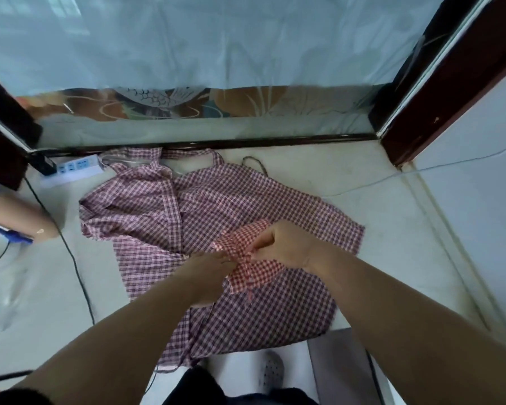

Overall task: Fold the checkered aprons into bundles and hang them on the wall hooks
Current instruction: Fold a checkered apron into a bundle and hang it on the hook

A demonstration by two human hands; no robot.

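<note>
As left hand (214, 268) and right hand (279, 244) pinch a red bundle (259, 273), aprons (216, 200) cover the pale surface (362, 185).

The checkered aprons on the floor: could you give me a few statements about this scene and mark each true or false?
1. The left hand and the right hand both hold a small red-checked bundle. True.
2. The larger purplish apron hangs on a wall hook. False: it lies spread out on the floor, under the hands.
3. A white power strip lies on the floor near the apron's far left corner. True.
4. The right hand is flat and empty. False: its fingers are curled round cloth of the red-checked bundle.
</note>
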